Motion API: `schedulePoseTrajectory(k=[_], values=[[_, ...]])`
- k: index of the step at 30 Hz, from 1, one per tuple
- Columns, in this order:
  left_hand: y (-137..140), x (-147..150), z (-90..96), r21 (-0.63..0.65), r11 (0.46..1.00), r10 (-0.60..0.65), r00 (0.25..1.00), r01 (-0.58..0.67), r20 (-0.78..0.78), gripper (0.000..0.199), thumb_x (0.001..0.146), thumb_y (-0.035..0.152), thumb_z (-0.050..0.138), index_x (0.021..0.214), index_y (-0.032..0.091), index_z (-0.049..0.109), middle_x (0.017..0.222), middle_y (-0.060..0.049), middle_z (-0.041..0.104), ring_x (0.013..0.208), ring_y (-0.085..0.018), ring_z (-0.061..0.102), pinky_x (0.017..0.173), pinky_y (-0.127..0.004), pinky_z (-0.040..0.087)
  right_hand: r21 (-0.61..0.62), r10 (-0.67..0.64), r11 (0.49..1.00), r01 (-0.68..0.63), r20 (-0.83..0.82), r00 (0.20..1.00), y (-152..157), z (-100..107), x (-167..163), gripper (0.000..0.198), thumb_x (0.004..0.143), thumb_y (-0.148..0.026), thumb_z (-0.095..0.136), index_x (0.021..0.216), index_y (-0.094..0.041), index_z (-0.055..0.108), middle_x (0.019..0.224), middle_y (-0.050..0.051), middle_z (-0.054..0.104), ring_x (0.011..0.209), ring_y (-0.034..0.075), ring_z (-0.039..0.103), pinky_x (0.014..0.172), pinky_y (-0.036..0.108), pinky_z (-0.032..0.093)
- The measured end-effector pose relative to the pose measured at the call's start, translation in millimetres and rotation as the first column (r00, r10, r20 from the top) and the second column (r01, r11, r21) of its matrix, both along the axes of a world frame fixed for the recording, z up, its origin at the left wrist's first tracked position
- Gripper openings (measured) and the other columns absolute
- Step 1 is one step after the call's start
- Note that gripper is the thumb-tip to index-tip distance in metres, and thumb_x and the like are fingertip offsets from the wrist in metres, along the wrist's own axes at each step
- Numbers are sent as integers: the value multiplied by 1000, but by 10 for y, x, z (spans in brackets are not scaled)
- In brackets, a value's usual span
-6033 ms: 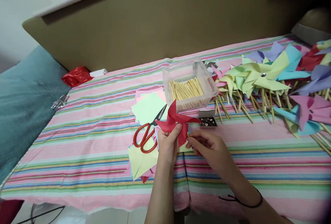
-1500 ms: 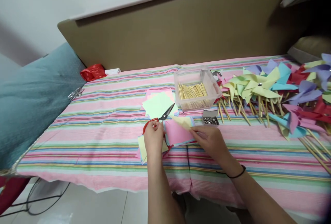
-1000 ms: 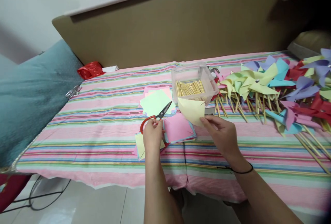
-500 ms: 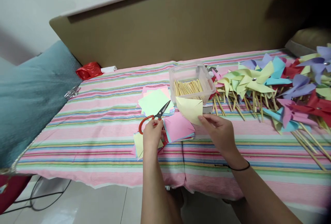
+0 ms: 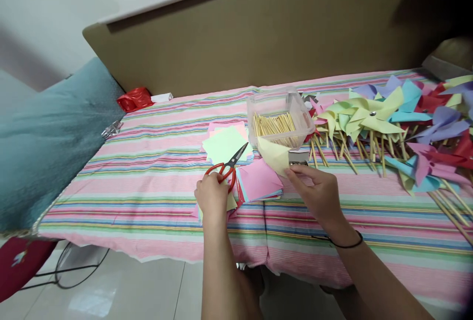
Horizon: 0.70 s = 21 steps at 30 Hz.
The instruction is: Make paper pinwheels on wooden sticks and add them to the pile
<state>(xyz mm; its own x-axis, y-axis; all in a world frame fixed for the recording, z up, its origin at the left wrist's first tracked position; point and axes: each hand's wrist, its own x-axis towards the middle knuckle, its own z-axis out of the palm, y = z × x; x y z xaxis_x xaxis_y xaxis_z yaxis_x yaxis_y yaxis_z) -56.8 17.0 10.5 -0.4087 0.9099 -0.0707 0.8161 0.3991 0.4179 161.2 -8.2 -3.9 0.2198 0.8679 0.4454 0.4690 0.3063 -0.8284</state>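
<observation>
Two hands: L hand (image 5: pixel 211 194) curled at the handles of 1 pr. scissors (image 5: pixel 232 161), fingers partly hidden, grip unclear; R hand (image 5: pixel 318 194) in a narrow pinch on 1 yellow sheet (image 5: pixel 272 154), lower R corner, nr. 1 pink-topped stack (image 5: pixel 259 180). Beyond: 1 plastic box (image 5: pixel 306 124) w/ sticks (image 5: pixel 271 125), approx. no. unclear.

left hand (image 5: pixel 212 196) palm down, curled; right hand (image 5: pixel 317 193) pinched
</observation>
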Motion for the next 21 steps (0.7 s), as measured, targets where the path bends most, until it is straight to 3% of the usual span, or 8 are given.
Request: schedulePoseTrajectory(k=[4, 9, 14, 16, 19, 21], values=[[42, 82, 16, -112, 994, -35, 988, 18, -154, 16, 74, 18, 55, 87, 21, 62, 106, -10, 66, 102, -31, 57, 78, -39, 42, 70, 229, 963, -260, 299, 927, 15, -49, -11, 15, 84, -21, 56, 83, -21, 71, 88, 5, 75, 82, 20, 69, 80, 36, 53], [91, 66, -30, -110, 994, -5, 984, -15, -177, 22, 74, 22, 59, 96, 21, 59, 109, -11, 62, 105, -29, 55, 79, -36, 42, -79, 428, 882, -465, 551, 717, 20, -137, -85, 20, 82, -9, 51, 77, -18, 68, 100, 10, 73, 95, 22, 66, 86, 39, 51], [115, 15, -46, -121, 992, -35, 991, 19, -128, 19, 74, 20, 60, 93, 22, 55, 109, -10, 63, 104, -28, 57, 75, -35, 42, -232, 520, 845, -482, 567, 638, 12, -209, -186, 16, 73, -4, 51, 71, -17, 62, 119, 13, 65, 111, 24, 58, 94, 39, 46], [113, 5, -33, -136, 990, -44, 993, 29, -111, 16, 77, 18, 56, 92, 22, 53, 107, -9, 65, 101, -27, 59, 72, -34, 42, -269, 539, 837, -477, 552, 636, 5, -219, -221, 21, 69, -4, 52, 82, -16, 63, 122, 13, 62, 114, 24, 54, 96, 39, 43], [108, -3, -19, -148, 989, -30, 993, 13, -112, 18, 79, 16, 53, 96, 22, 50, 105, -10, 67, 100, -28, 61, 71, -34, 41, -304, 538, 841, -447, 555, 635, -22, -222, -280, 47, 69, -10, 56, 116, -16, 59, 125, 11, 59, 115, 25, 50, 97, 42, 39], [106, -12, -23, -147, 989, -23, 994, 7, -106, 20, 80, 16, 51, 98, 22, 47, 103, -11, 68, 98, -29, 62, 70, -34, 41, -319, 521, 853, -414, 580, 626, -49, -222, -328, 57, 71, -15, 59, 128, -19, 53, 127, 11, 57, 116, 28, 48, 98, 45, 35]])
